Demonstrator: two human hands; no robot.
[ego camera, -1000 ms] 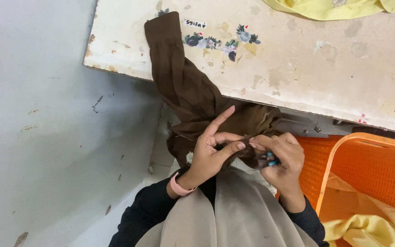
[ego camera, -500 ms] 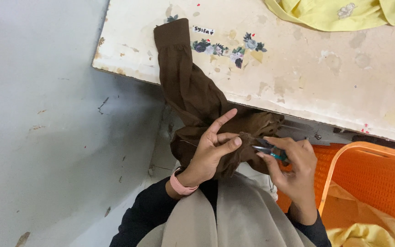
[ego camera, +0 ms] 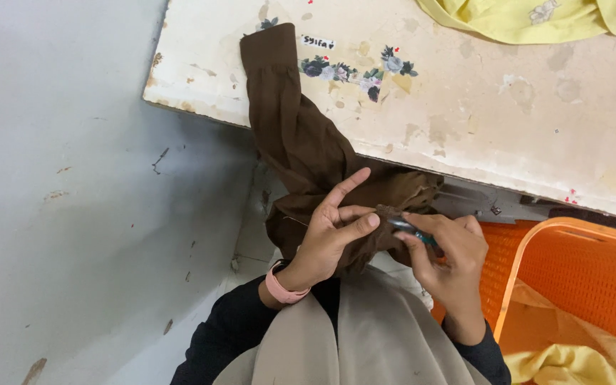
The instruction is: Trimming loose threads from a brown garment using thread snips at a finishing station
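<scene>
Left hand (ego camera: 333,232) pinches a fold of the brown gathered-cuff fabric sleeve (ego camera: 301,142), right hand (ego camera: 447,249) at 3 o'clock grips small teal-handled snips (ego camera: 411,229). Looks mid-trim; the rest of the sleeve hangs untouched toward 11 o'clock.

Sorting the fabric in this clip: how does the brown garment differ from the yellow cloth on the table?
The brown garment is dark and plain; the yellow cloth is pale with small flower prints. The brown garment hangs over the table edge, its cuffed sleeve lying on top, while the yellow cloth lies wholly at the far edge. The left hand pinches the brown garment and the right hand holds a small tool to it; the yellow cloth is untouched. Both are soft, crumpled fabric.
</scene>
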